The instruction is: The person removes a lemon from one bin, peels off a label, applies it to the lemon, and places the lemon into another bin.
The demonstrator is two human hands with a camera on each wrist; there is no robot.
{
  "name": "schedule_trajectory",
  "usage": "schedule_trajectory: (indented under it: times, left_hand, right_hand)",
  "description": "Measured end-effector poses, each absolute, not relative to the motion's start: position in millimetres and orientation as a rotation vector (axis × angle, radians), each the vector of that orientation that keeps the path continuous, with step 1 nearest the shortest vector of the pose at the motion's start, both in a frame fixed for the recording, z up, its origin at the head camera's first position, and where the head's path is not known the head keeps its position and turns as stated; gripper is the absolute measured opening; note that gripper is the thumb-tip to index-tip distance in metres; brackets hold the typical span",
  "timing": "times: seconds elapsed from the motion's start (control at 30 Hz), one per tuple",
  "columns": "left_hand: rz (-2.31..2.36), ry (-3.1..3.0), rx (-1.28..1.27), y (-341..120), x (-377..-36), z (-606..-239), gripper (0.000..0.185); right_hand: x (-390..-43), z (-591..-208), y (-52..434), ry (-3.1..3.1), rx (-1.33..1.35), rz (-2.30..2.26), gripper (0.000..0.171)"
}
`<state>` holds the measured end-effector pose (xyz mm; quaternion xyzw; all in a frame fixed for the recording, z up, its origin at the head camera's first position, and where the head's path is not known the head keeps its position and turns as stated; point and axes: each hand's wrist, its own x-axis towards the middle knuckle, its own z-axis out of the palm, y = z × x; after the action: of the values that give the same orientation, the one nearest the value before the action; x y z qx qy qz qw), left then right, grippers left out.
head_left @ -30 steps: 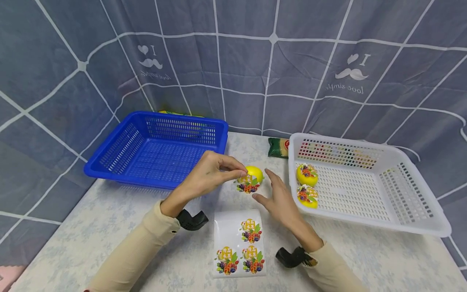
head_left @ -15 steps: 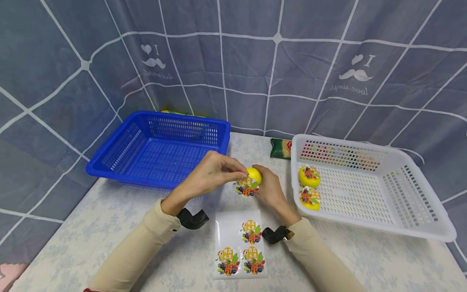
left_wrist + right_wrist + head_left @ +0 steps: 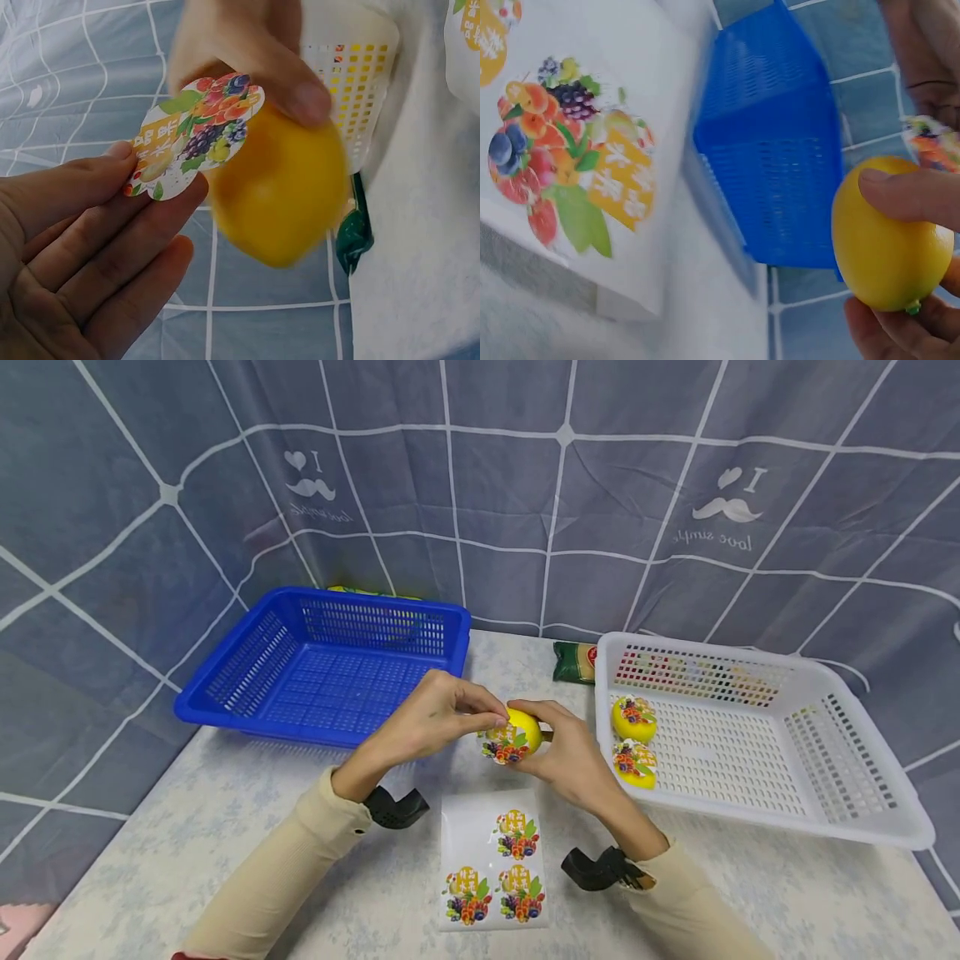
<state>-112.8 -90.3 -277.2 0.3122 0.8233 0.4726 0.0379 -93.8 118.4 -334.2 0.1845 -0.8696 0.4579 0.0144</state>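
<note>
My left hand pinches a fruit-printed sticker by one edge, between thumb and fingertips. In my right hand is a yellow lemon, gripped with the thumb on one side and fingers on the other. The sticker overlaps the lemon's near side in the head view, its printed face turned outward. Below both hands a white sticker sheet lies on the table, bearing several printed fruit stickers. The lemon's small green tip shows in the right wrist view.
To the left stands a blue plastic basket. A white basket on the right holds two lemons with stickers on them. A green packet lies behind, near the white basket. A grey checked curtain hangs along the back.
My right hand has closed round the lemon, which it stood apart from a second ago, and turned it beside the sticker. The left hand has stayed in nearly the same place.
</note>
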Motion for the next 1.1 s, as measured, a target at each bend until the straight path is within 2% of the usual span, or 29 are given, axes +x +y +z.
schedule_trajectory:
  times: [0.57, 0.87, 1.1]
  left_hand:
    - [1.591, 2.66, 1.077, -78.3, -106.6, -284.2, 0.007]
    - [1.583, 2.724, 1.082, -74.8, -101.9, -289.0, 0.017]
    - [1.583, 2.796, 1.12, -73.5, -98.5, -294.6, 0.009]
  right_hand:
    - [-76.1, -316.5, 129.2, -2.7, 0.653, 1.365, 0.067]
    - [-74.2, -315.9, 129.2, -2.669, 0.667, 1.366, 0.067]
    - [-72.4, -317.1, 130.0, -2.62, 0.685, 1.349, 0.067]
